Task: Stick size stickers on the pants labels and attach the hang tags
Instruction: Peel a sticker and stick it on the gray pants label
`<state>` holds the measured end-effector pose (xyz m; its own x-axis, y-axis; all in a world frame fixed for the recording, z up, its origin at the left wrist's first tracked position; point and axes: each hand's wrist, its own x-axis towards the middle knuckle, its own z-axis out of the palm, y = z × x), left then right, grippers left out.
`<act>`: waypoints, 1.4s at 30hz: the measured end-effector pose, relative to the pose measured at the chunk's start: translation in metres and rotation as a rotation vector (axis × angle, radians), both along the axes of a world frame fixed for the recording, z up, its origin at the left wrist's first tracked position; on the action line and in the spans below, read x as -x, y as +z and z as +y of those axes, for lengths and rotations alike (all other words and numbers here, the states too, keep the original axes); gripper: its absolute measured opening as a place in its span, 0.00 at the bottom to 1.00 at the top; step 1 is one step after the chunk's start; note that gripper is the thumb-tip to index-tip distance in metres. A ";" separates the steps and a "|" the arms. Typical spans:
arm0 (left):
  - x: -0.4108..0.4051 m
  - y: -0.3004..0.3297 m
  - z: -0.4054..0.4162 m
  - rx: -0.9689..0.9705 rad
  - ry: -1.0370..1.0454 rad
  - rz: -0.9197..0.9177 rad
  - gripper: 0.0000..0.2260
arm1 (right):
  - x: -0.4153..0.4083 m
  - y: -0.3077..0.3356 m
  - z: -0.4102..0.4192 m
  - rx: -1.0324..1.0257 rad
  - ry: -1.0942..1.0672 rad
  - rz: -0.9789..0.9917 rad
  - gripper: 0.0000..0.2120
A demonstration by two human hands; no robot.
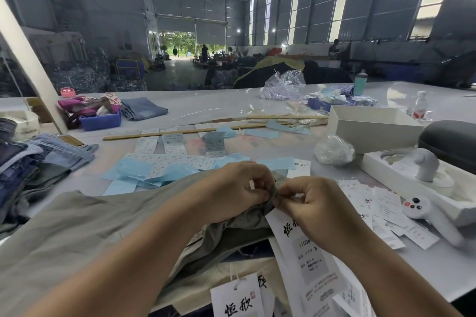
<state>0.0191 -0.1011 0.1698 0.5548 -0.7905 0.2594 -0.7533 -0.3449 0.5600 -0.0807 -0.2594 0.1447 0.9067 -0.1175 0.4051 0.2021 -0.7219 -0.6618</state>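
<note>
Olive pants lie on the bench; your left hand pinches their fabric, your right hand pinches the hang tag beside it.

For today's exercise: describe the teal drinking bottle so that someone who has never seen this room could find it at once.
Start from the long white table and follow its far edge to the right. There, past the crumpled clear plastic bag, stands the teal bottle, upright. Unlike the clear bottle with a red label nearer right, it is solid-coloured.

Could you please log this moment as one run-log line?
step: attaching tag | left hand: pinches grey-green pants | right hand: holds white paper hang tag
</note>
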 end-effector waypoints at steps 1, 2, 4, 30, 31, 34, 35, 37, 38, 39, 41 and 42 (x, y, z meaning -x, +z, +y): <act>0.001 0.000 0.000 -0.014 -0.002 -0.015 0.13 | 0.000 0.000 0.000 -0.012 0.002 0.002 0.08; 0.001 -0.001 0.000 -0.021 0.003 -0.029 0.13 | 0.001 0.000 0.000 -0.025 0.000 0.002 0.07; 0.001 -0.003 0.002 -0.010 0.041 -0.028 0.12 | 0.000 0.000 0.000 -0.041 -0.025 -0.004 0.06; 0.009 0.012 -0.018 0.612 0.223 0.687 0.09 | 0.014 0.010 -0.026 -0.158 -0.092 0.159 0.06; 0.008 0.012 -0.018 0.618 0.239 0.679 0.10 | 0.015 0.010 -0.028 -0.215 -0.084 0.135 0.07; 0.008 0.012 -0.019 0.591 0.257 0.626 0.09 | 0.018 0.012 -0.033 -0.451 -0.049 0.069 0.09; 0.008 0.012 -0.020 0.572 0.252 0.600 0.09 | 0.018 0.013 -0.033 -0.513 -0.020 0.063 0.11; 0.010 0.012 -0.022 0.524 0.226 0.533 0.08 | 0.017 0.015 -0.031 -0.594 0.057 0.060 0.13; 0.011 0.012 -0.023 0.499 0.211 0.500 0.08 | 0.017 0.017 -0.028 -0.633 0.103 0.059 0.13; 0.013 0.012 -0.024 0.478 0.198 0.468 0.07 | 0.016 0.019 -0.026 -0.675 0.149 0.059 0.10; 0.015 0.012 -0.024 0.452 0.176 0.418 0.07 | 0.016 0.022 -0.024 -0.751 0.230 0.064 0.06; 0.016 0.013 -0.024 0.441 0.165 0.403 0.07 | 0.016 0.023 -0.024 -0.791 0.270 0.067 0.07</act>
